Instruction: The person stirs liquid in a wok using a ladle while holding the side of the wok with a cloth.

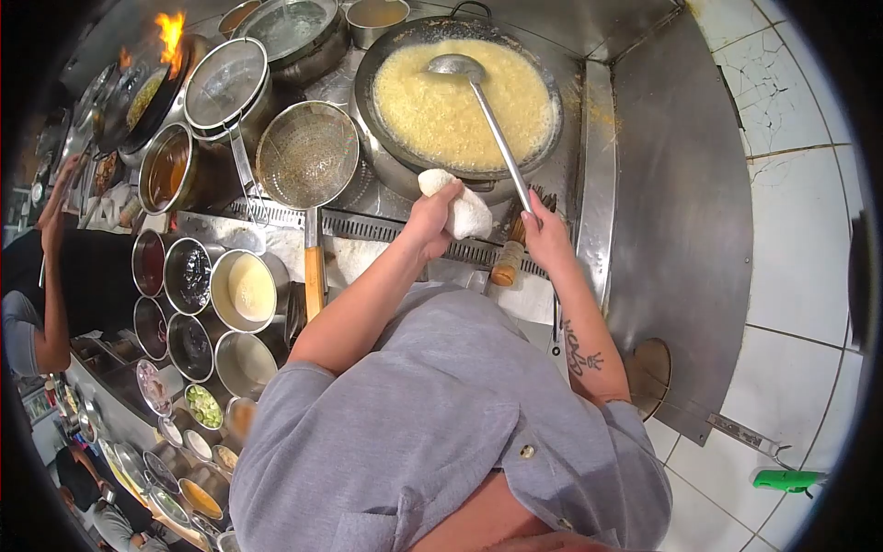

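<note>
My left hand [437, 217] is closed round a folded white cloth [470, 213] at the near edge of the wok. My right hand [548, 235] grips the end of a long metal ladle [497, 131]. The ladle's bowl rests in the pale yellow, bubbling food [418, 87] that fills the large dark wok [365, 101]. Just below the wok, between my hands, lies a brush with a wooden handle [505, 268].
A strainer [308, 156] and a sieve [225, 85] lie left of the wok. Several metal pots [241, 293] of sauces stand nearer. At the far left, a co-worker's arm [53, 276] reaches toward a flaming pan [152, 101]. A metal panel [681, 212] borders the right.
</note>
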`<state>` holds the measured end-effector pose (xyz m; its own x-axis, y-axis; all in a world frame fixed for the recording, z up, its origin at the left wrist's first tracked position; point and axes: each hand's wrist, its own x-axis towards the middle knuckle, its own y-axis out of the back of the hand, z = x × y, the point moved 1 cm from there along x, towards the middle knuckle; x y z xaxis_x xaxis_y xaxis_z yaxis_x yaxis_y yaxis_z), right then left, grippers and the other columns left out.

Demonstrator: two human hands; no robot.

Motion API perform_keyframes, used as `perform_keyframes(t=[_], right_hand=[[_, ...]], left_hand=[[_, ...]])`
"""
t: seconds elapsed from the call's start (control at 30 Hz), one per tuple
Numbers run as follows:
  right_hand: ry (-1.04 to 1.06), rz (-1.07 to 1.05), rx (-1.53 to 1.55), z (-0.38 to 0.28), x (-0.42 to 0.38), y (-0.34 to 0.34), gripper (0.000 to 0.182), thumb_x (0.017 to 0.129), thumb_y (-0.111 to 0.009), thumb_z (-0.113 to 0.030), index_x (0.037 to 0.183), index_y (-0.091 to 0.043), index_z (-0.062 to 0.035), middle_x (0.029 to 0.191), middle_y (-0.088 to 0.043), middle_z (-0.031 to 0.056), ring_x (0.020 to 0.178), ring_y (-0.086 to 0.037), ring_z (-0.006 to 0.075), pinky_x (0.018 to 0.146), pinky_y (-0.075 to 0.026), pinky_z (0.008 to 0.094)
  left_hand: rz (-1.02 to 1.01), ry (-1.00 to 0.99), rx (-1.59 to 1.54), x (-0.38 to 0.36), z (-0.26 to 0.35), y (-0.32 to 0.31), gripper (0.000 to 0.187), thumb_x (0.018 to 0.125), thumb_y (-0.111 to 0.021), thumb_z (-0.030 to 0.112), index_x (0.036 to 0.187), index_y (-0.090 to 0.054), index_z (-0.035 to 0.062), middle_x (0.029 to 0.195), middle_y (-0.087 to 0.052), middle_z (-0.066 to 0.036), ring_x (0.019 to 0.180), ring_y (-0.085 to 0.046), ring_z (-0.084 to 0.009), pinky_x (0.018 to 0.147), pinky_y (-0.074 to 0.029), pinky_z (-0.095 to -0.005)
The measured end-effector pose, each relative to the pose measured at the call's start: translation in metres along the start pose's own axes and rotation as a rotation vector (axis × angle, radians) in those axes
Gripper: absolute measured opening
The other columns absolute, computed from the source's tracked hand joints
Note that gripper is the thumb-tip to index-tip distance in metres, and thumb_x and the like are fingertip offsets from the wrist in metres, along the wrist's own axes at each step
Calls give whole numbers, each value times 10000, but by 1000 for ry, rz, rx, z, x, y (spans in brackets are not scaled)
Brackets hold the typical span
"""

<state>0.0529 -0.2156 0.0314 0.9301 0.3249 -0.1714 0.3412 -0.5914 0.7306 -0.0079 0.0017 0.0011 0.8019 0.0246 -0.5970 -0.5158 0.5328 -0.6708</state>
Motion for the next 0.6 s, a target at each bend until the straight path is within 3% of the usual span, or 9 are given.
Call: perform_keyframes(t=[0.1, 0.2, 0.3, 0.4, 0.5, 0.6], right_hand=[[78, 16, 18, 11, -14, -3, 475, 993, -576, -200, 1450, -499, -100, 1193, -662, 265, 1109, -662, 364, 955, -487, 373], [-47, -85, 37, 7, -33, 7, 490, 1009, -570, -170, 1477, -461, -77, 1110, -704, 144, 918, -648, 185, 850, -498, 306], [-41, -105, 131, 18, -48, 9, 498, 1010, -578, -152, 1490, -457, -94, 897, -641, 36, 760, -537, 84, 708, -462, 245], [-75, -147, 165, 19, -66, 15, 501, 1010, -585, -139, 1497, -466, -127, 744, -497, -44, 617, -430, 49, 562, -396, 221], [-151, -166, 262, 24, -84, 13, 502, 1021, -573, -170, 1509, -456, -178, 657, -434, -56, 511, -363, 44, 452, -346, 237], [-382, -255, 384, 1, -103, 24, 505, 1036, -552, -210, 1525, -427, -225, 626, -421, -46, 453, -348, 55, 390, -329, 259]], left_hand=[[-19, -1, 44, -2, -4, 10, 406, 1032, -529, 285, 1312, -489, -7, 1244, -611, -161, 1145, -629, -312, 988, -515, -497], [-13, -21, -26, -10, -3, 9, 462, 1049, -496, 362, 1358, -439, 23, 1285, -574, -147, 1171, -605, -289, 994, -502, -488], [-11, 3, 25, -30, 9, -7, 524, 1061, -434, 441, 1392, -401, 36, 1321, -549, -144, 1212, -575, -299, 1010, -475, -515], [17, 7, 52, -24, 13, -13, 538, 1064, -401, 472, 1398, -399, 50, 1313, -555, -136, 1202, -577, -307, 1012, -463, -526], [1, 36, 96, -4, 14, -11, 515, 1059, -432, 447, 1396, -407, 58, 1308, -558, -137, 1189, -585, -306, 993, -479, -523], [37, 54, 152, 1, 18, -15, 478, 1034, -504, 377, 1361, -446, 33, 1261, -587, -139, 1128, -621, -300, 924, -524, -512]])
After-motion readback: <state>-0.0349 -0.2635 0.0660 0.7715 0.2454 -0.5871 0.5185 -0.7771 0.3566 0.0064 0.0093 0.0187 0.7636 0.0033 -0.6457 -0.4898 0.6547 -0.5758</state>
